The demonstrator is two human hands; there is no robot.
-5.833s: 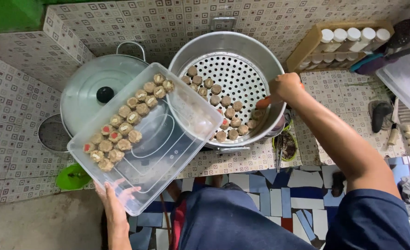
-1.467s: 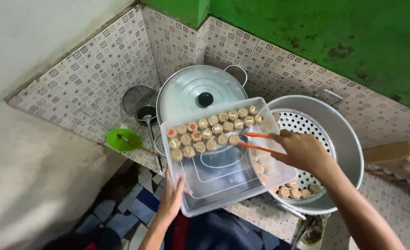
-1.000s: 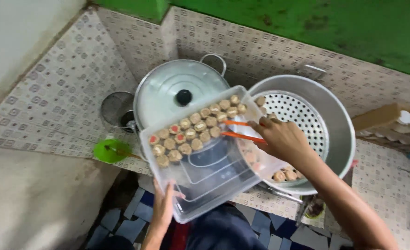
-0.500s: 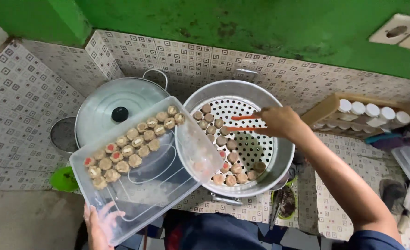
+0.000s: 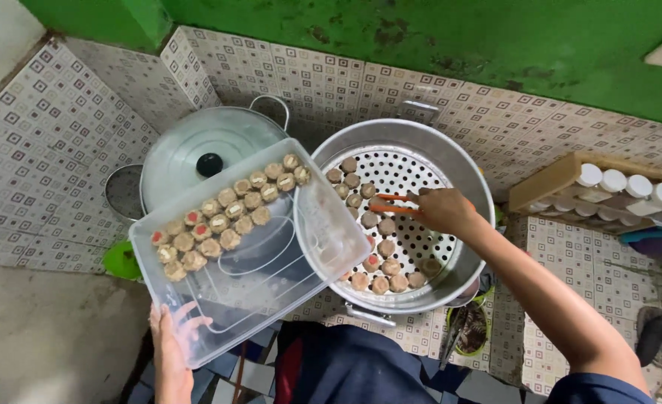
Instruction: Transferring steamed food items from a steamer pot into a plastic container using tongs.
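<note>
Seen from above, a person stands at a tiled counter moving small round dumplings from a clear plastic container [image 5: 248, 254] into a wide metal steamer pot [image 5: 465, 194]. The left hand [image 5: 172, 346] grips the container's near corner from below, fingers spread under its see-through base, holding it tilted over the counter beside the pot. The right hand [image 5: 444, 211] is closed around a pair of orange chopsticks [image 5: 392, 204], whose tips reach over the perforated steamer tray [image 5: 413, 239] near a dumpling already set down. The dumplings in the container [image 5: 230, 213] sit in two neat rows along its far edge — pale brown, some topped with a red dot. The dumplings in the steamer [image 5: 379, 262] curve along the tray's left side and front. To place each one well, it seems wise to keep the container close to the pot's rim, pinch each soft piece gently, and leave small gaps so steam passes through the holes. Behind the container lies a domed metal lid with a black knob [image 5: 210, 164]. To the right, a wooden rack of white-capped bottles [image 5: 615, 187] rests on the patterned tiles.
</note>
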